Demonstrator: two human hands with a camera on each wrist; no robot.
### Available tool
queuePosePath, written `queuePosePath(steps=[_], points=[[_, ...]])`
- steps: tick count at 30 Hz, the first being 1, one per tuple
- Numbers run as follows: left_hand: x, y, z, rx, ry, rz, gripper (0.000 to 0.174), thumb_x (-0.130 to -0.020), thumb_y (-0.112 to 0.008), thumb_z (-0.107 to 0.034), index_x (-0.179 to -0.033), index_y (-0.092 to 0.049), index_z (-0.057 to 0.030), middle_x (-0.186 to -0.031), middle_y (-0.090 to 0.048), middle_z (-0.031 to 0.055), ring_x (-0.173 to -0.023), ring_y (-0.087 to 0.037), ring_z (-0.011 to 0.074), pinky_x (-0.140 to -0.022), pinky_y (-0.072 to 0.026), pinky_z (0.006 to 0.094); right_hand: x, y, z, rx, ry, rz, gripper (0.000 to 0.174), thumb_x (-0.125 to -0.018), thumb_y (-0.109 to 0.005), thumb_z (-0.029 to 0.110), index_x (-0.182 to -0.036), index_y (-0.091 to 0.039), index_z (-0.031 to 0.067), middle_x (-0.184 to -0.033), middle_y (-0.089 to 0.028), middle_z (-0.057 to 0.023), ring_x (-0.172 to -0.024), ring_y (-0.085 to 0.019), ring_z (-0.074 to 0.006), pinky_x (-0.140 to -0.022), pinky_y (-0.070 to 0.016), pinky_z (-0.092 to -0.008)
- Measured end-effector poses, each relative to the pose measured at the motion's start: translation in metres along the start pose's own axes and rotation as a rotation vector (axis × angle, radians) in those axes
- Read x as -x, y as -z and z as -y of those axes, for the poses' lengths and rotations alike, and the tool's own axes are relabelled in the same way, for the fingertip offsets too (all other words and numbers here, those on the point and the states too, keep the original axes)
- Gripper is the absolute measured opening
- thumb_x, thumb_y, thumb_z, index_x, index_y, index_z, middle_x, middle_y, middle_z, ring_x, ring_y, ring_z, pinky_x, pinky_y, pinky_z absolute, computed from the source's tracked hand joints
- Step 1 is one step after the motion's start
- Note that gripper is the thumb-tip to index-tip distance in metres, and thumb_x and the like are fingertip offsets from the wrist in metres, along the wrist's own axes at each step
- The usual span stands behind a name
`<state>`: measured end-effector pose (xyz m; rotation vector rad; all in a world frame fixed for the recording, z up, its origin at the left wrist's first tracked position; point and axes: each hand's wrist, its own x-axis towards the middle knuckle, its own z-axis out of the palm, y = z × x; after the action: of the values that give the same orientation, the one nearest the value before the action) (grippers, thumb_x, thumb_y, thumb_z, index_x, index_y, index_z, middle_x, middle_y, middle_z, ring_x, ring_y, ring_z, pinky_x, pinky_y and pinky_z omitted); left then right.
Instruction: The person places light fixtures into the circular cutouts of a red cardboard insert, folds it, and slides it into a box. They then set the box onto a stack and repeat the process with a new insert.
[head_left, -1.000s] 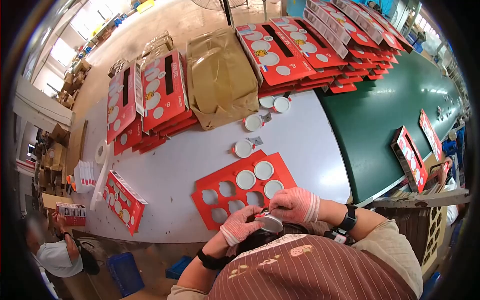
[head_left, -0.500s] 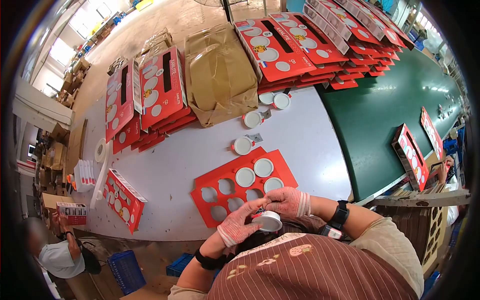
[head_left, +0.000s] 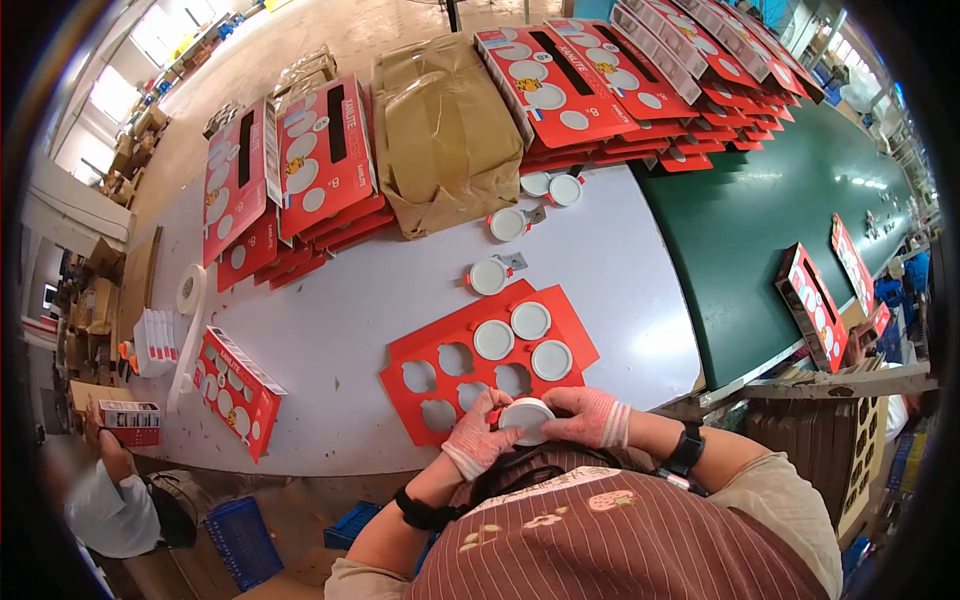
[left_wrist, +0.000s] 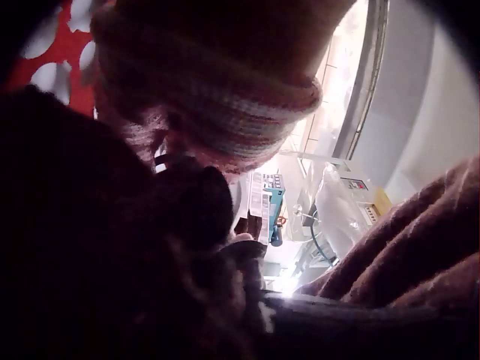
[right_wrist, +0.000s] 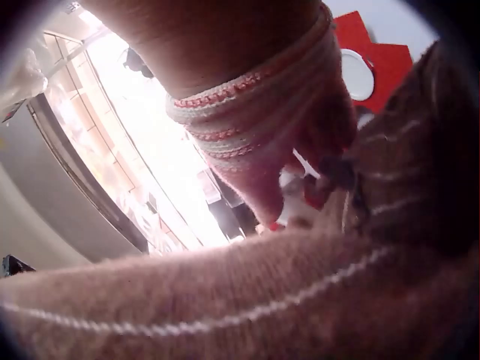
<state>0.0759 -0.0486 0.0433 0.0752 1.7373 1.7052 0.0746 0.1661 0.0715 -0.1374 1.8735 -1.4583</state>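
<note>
A round white downlight (head_left: 526, 424) with red at its side is held in front of the apron, white face up. My left hand (head_left: 476, 438), in a pink-and-white knit glove, grips its left side with the thumb over the face. From the other side my right hand (head_left: 588, 416), gloved alike, pinches the rim. Just beyond lies a red card insert (head_left: 566, 312) with round cutouts; white downlights (head_left: 551, 360) fill three of them, the others are vacant. The left wrist view is dark, mostly glove cuff (left_wrist: 225, 120). In the right wrist view, fingers (right_wrist: 259, 191) curl downward, the downlight largely hidden.
Several loose downlights (head_left: 489, 276) lie farther up the white table (head_left: 340, 360). Stacks of red printed boxes (head_left: 330, 150) flank a brown taped parcel (head_left: 445, 140). One red box (head_left: 238, 395) leans at left. A green table (head_left: 740, 270) adjoins right; another person (head_left: 110, 510) sits lower left.
The downlight has turned from tilted to face up, and it has moved slightly up and left. Both hands have shifted from its top edge to either side of its rim.
</note>
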Motion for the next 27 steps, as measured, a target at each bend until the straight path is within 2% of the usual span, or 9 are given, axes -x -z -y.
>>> queuePosePath(steps=[3, 6, 8, 12, 15, 16, 19, 21, 27], points=[[-0.006, 0.005, 0.004, 0.18, 0.196, 0.025, 0.048, -0.075, -0.067, -0.008, -0.112, -0.038, -0.0115, -0.106, -0.047, 0.0073, -0.082, -0.055, 0.0173, -0.057, -0.0482, 0.0245, -0.005, -0.006, -0.001, -0.005, -0.117, -0.084, 0.037, -0.078, -0.061, 0.023, -0.105, -0.054, -0.0004, -0.091, -0.062, -0.0139, -0.086, -0.059, -0.0209, -0.077, -0.0465, -0.03], [-0.011, 0.009, 0.011, 0.306, 0.323, 0.12, 0.055, -0.075, -0.067, -0.008, -0.119, -0.035, -0.0119, -0.113, -0.045, 0.0088, -0.081, -0.056, 0.0185, -0.056, -0.0493, 0.0265, -0.015, -0.007, -0.02, -0.059, -0.238, -0.148, 0.034, -0.079, -0.059, 0.023, -0.102, -0.056, -0.0004, -0.083, -0.062, -0.0122, -0.075, -0.059, -0.0179, -0.067, -0.0475, -0.0297], [-0.014, 0.019, 0.018, 0.272, 0.359, 0.001, 0.06, -0.078, -0.064, -0.008, -0.126, -0.029, -0.0116, -0.106, -0.047, 0.0095, -0.085, -0.058, 0.0225, -0.058, -0.0534, 0.0346, -0.017, -0.007, -0.024, -0.077, -0.29, -0.255, 0.031, -0.079, -0.056, 0.026, -0.097, -0.058, -0.0001, -0.074, -0.061, -0.0103, -0.064, -0.058, -0.0146, -0.056, -0.0467, -0.0293], [-0.035, 0.036, 0.066, 0.474, 0.57, -0.206, 0.053, -0.082, -0.057, -0.012, -0.127, -0.028, -0.0114, -0.109, -0.045, 0.0103, -0.081, -0.059, 0.0271, -0.059, -0.0543, 0.0414, -0.037, -0.004, -0.035, 0.037, -0.414, -0.314, 0.036, -0.078, -0.052, 0.032, -0.094, -0.059, 0.0, -0.074, -0.062, -0.0131, -0.066, -0.06, -0.0197, -0.06, -0.0472, -0.0318], [-0.046, 0.029, 0.065, 0.671, 0.58, -0.262, 0.05, -0.083, -0.054, -0.01, -0.126, -0.029, -0.0129, -0.106, -0.045, 0.0101, -0.073, -0.058, 0.0282, -0.059, -0.0541, 0.0413, -0.055, -0.008, -0.044, 0.173, -0.415, -0.383, 0.039, -0.077, -0.05, 0.033, -0.095, -0.059, 0.0001, -0.077, -0.061, -0.0161, -0.07, -0.06, -0.0251, -0.065, -0.0472, -0.0339], [-0.05, 0.03, 0.065, 0.676, 0.581, -0.255, 0.05, -0.083, -0.054, -0.01, -0.126, -0.029, -0.0129, -0.106, -0.045, 0.0101, -0.073, -0.058, 0.0282, -0.059, -0.0541, 0.0413, -0.058, -0.008, -0.04, 0.258, -0.42, -0.386, 0.039, -0.077, -0.049, 0.033, -0.096, -0.059, -0.0001, -0.082, -0.061, -0.0195, -0.077, -0.06, -0.0313, -0.07, -0.0466, -0.0363], [-0.058, 0.031, 0.074, 0.682, 0.63, -0.211, 0.05, -0.083, -0.052, -0.008, -0.125, -0.027, -0.0153, -0.1, -0.046, 0.01, -0.07, -0.058, 0.0289, -0.058, -0.0539, 0.0416, -0.071, -0.011, -0.045, 0.315, -0.454, -0.426, 0.039, -0.078, -0.048, 0.032, -0.097, -0.059, 0.0001, -0.087, -0.061, -0.0215, -0.083, -0.059, -0.0345, -0.073, -0.046, -0.0381], [-0.057, 0.032, 0.08, 0.65, 0.614, -0.135, 0.067, -0.083, -0.049, -0.008, -0.137, -0.01, -0.0202, -0.098, -0.049, 0.0117, -0.066, -0.059, 0.0247, -0.055, -0.054, 0.039, -0.077, -0.014, -0.043, 0.364, -0.464, -0.435, 0.038, -0.078, -0.048, 0.031, -0.096, -0.059, -0.0002, -0.089, -0.06, -0.0224, -0.086, -0.058, -0.0354, -0.075, -0.0456, -0.0389], [-0.054, 0.027, 0.072, 0.632, 0.634, -0.122, 0.064, -0.084, -0.048, -0.005, -0.136, -0.014, -0.0198, -0.099, -0.049, 0.012, -0.064, -0.059, 0.0236, -0.053, -0.0538, 0.0373, -0.092, -0.024, -0.068, 0.315, -0.461, -0.49, 0.038, -0.079, -0.049, 0.029, -0.099, -0.053, -0.0029, -0.09, -0.059, -0.0262, -0.089, -0.057, -0.0382, -0.077, -0.0452, -0.0412]])
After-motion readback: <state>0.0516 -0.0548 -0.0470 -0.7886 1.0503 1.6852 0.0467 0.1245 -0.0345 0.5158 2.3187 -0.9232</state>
